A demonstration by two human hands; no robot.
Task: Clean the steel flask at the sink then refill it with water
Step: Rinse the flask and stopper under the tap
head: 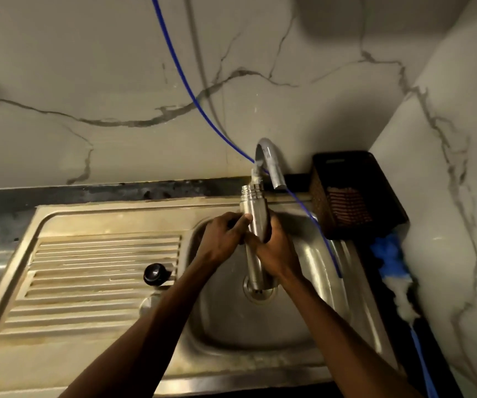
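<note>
The steel flask is held upright over the sink basin, its open threaded mouth right under a small white spout beside the curved steel tap. My right hand grips the flask's middle from the right. My left hand holds its left side, thumb laid across the body. The flask's lower end hangs above the drain. Its black cap stands on the ribbed drainboard.
A blue hose runs down the marble wall past the tap and into the basin's right side. A dark basket stands at the back right corner. Blue and white cloth lies on the right counter.
</note>
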